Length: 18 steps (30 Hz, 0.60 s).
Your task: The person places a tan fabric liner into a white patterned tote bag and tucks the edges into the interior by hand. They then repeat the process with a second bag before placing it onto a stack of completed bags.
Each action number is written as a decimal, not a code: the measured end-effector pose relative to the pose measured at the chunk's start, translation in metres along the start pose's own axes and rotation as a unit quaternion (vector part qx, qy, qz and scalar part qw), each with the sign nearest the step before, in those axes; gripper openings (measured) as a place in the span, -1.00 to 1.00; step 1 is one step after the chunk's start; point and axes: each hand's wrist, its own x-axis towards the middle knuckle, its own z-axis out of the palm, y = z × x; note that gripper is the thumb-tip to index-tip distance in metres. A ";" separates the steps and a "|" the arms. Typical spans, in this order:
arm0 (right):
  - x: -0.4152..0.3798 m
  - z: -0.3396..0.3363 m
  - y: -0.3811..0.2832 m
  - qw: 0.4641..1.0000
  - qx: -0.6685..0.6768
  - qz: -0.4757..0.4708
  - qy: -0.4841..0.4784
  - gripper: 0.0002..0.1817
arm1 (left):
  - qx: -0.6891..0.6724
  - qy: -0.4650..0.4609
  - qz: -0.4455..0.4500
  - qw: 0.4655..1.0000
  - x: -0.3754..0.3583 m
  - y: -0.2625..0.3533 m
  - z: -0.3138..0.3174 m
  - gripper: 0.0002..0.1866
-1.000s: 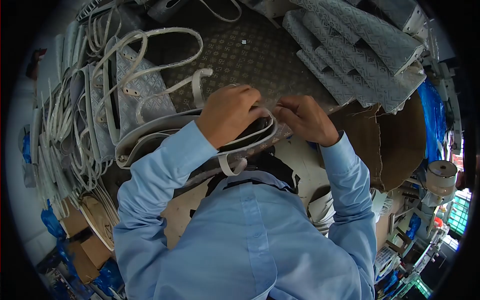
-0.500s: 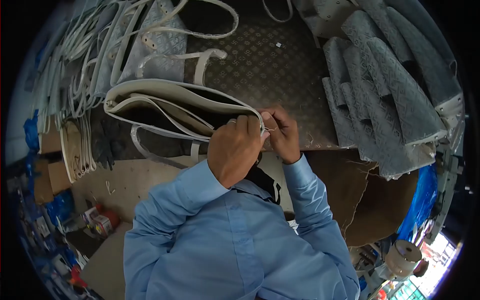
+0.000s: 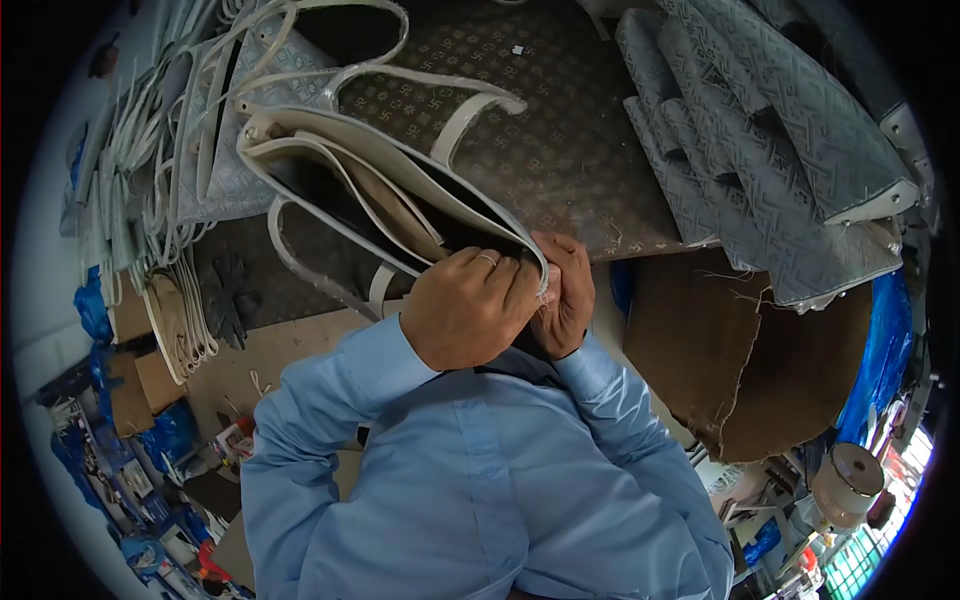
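Observation:
An open handbag (image 3: 400,160) with pale lining and light handles lies tilted across the front edge of the dark patterned table (image 3: 560,130). Its mouth faces up, showing a divider inside. At the bag's near right end, my left hand (image 3: 563,292) pinches the rim corner between thumb and fingers. My right hand (image 3: 470,308), with a ring on one finger, is closed over the near rim beside it, fingertips tucked into the bag. The two hands almost touch. Whatever small thing is between the fingertips is hidden.
Patterned grey bag pieces (image 3: 760,150) are piled at the right. Light straps (image 3: 150,140) and another grey bag piece (image 3: 290,75) lie at the left, near a dark glove (image 3: 229,297). An open cardboard box (image 3: 740,350) stands below the table at right, beside a spool (image 3: 848,480).
The bag has turned, its right end now lower and nearer my body. Both hands have moved slightly down with it and remain at the same corner. The view has shifted too.

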 end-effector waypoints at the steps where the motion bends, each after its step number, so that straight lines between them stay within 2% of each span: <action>1: -0.001 -0.002 0.000 1.000 -0.003 0.010 -0.011 -0.73 | 0.001 -0.016 -0.003 1.000 -0.002 0.001 -0.001 -0.72; 3: 0.000 -0.009 -0.006 1.000 -0.005 0.021 -0.022 -0.74 | 0.002 -0.033 -0.007 0.999 -0.007 0.002 -0.003 -0.71; 6: 0.020 -0.025 -0.030 0.994 0.020 -0.031 -0.106 -0.73 | -0.046 -0.008 -0.014 0.999 -0.016 -0.004 -0.011 -0.65; 7: 0.029 -0.028 -0.037 0.994 0.022 -0.032 -0.107 -0.73 | -0.053 -0.012 -0.009 0.998 -0.017 -0.007 -0.018 -0.66; 9: 0.047 -0.033 -0.045 0.945 -0.095 -0.184 -0.254 -0.70 | -0.063 -0.018 -0.010 0.998 -0.028 -0.006 -0.025 -0.66; 11: 0.058 -0.038 -0.050 0.930 -0.094 -0.189 -0.302 -0.69 | -0.111 -0.001 -0.115 0.987 -0.040 -0.003 -0.028 -0.65; 13: 0.073 -0.040 -0.065 0.866 -0.179 -0.265 -0.383 -0.67 | -0.119 0.030 -0.107 0.987 -0.054 -0.001 -0.022 -0.68; 16: 0.083 -0.035 -0.074 0.832 -0.180 -0.301 -0.430 -0.69 | -0.128 0.078 -0.100 0.984 -0.059 0.002 -0.019 -0.74; 18: 0.086 -0.030 -0.065 0.828 -0.164 -0.300 -0.445 -0.70 | -0.130 0.103 -0.106 0.980 -0.059 0.003 -0.018 -0.78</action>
